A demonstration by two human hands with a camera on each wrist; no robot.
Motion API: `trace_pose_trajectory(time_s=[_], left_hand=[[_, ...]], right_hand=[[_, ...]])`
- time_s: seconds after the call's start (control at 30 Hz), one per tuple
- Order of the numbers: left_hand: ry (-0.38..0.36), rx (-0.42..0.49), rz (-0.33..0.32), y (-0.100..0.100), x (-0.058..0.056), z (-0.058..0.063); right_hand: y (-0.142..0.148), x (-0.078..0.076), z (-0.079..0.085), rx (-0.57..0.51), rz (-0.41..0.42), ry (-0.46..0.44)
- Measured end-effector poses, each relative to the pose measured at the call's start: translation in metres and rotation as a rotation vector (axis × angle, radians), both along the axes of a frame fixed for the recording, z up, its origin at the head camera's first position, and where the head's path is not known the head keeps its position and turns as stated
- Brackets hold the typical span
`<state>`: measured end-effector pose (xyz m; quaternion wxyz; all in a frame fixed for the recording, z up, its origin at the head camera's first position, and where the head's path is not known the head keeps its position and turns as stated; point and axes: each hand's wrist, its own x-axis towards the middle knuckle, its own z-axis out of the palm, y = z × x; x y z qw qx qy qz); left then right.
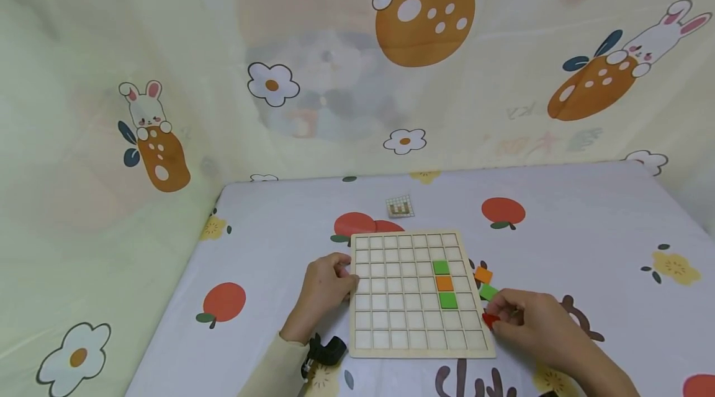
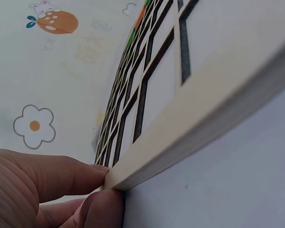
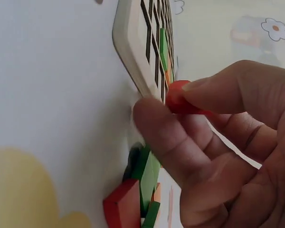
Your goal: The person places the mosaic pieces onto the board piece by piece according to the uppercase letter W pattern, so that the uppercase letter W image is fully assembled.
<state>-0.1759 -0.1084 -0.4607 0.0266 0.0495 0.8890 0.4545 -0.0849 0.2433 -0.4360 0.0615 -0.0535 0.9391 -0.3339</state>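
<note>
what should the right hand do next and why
Probably carry its pinched red piece over the board and lower it into an unfilled cell: the right hand holds it near the board's right side, three tiles sit in cells, and the left hand grips the board's edge.

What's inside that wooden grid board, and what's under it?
Inside the board: a green tile, an orange tile and a second green tile, in one column. It covers part of the printed cloth; anything else underneath can't be seen.
</note>
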Motion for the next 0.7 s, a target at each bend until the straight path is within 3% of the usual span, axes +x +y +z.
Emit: trace_pose_trajectory(time_s=[0.37, 0.7], left_hand=[[-0.026, 0.03, 0.012, 0.0012, 0.0005, 0.0008], [-0.036, 0.035, 0.014, 0.0017, 0.0009, 0.0011]], right_hand=[[-0.0009, -0.0021, -0.002, -0.138, 0.039, -0.018], [-0.0079, -0.0056, -0.0001, -0.124, 0.038, -0.072]])
